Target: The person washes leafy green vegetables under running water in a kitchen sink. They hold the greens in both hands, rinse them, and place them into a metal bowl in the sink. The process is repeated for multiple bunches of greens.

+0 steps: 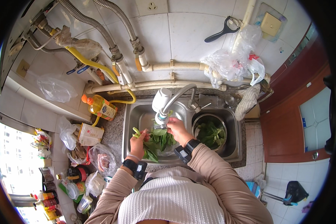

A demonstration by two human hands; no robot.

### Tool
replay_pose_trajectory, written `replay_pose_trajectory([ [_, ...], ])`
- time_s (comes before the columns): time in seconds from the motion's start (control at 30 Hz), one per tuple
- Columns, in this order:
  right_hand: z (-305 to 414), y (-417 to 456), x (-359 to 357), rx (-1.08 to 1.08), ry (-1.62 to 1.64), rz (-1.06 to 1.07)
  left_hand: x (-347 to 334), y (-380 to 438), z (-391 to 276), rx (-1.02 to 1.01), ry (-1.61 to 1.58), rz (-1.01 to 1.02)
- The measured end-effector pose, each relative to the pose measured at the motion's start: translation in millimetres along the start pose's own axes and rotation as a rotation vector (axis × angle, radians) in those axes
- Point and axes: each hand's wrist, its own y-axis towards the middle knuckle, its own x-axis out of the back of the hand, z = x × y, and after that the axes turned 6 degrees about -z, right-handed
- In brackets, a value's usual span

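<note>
My left hand (137,144) is closed on the stems of some leafy greens (151,149) over the left basin of a steel double sink (125,140). More greens lie under the tap outlet. My right hand (179,129) is raised beside the white filter (161,100) on the curved faucet (182,89); its fingertips are at the lower part of the filter, and whether they grip it I cannot tell. In the right basin stands a round metal pot (194,127) with leafy greens (211,133) in it.
Left of the sink are a yellow detergent bottle (102,107), a carton (91,135), plastic bags (102,159) and sauce bottles (78,173). Pipes (173,66) run along the tiled wall behind, with bags (229,64) and a black peeler (222,30) hanging at right.
</note>
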Motion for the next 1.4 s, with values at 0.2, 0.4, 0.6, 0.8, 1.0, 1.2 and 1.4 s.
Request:
replay_pose_trajectory([
  [0.2,-9,-16,-24,0.008,-0.205,0.067,-22,-9,-9,-0.065,0.153,0.144],
  [0.4,-9,-30,-33,-0.075,-0.158,0.23,-26,-4,-7,-0.092,0.149,0.124],
  [0.6,-13,-28,-16,-0.061,-0.29,0.306,-17,5,2,-0.016,0.147,0.119],
  [0.8,-2,-26,-2,0.062,-0.736,0.243,-3,11,7,0.146,0.125,0.196],
  [1.0,-13,-8,-15,0.241,-0.542,0.06,-21,-6,-3,0.187,0.218,0.35],
  [1.2,-42,30,-9,0.268,-0.307,-0.008,-38,-20,-9,0.101,0.241,0.307],
  [1.4,-24,16,-17,0.203,-0.169,-0.052,-34,-19,-13,0.055,0.354,0.268],
])
